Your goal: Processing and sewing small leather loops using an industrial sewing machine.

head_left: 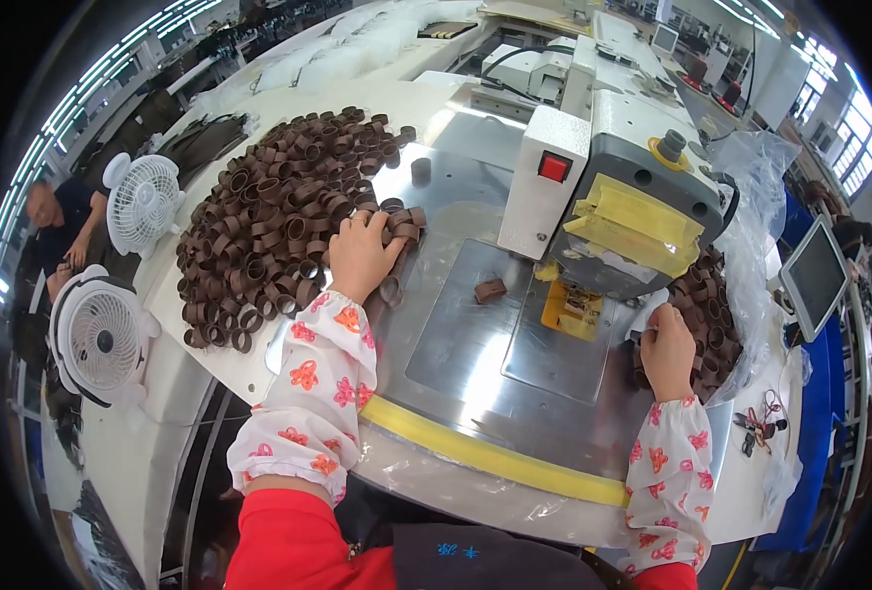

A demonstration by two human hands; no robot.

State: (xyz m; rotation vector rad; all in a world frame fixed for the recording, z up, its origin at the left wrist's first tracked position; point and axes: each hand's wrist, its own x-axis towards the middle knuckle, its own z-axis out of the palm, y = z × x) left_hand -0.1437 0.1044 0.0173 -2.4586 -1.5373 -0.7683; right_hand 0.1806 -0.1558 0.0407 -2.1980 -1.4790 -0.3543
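Resting at the right edge of a large heap of short, dark-brown flat-band loops (269, 206), the left hand (362, 258) has its fingers curved over several of them; whether it grips any, I cannot tell. The heap spreads loose over the left part of the white counter (151, 472), its right edge reaching a shiny silver metal plate (456, 324). On that plate, 1 brown loop (490, 291) lies on its side near the middle, and 1 upright brown loop (420, 171) stands farther off, near the heap.

The right hand (668, 349) is bent beside the near right side of a grey-and-white machine head (608, 162), its fingers partly curled; I cannot tell whether they close on anything. Just right of it sits a smaller heap of brown loops (716, 324).

A crumpled clear plastic bag (755, 187) lies along the far and right sides of that smaller heap; whether any loops are inside it, I cannot tell. Far left, whitish translucent plastic bags (333, 59) lie in a row, their contents too blurred to make out.

A white metal box (529, 202) with 1 red switch (554, 167) adjoins the machine head on the left. 2 white round-caged fans (102, 339) stand left of the large heap, and a person (62, 221) is beyond them.
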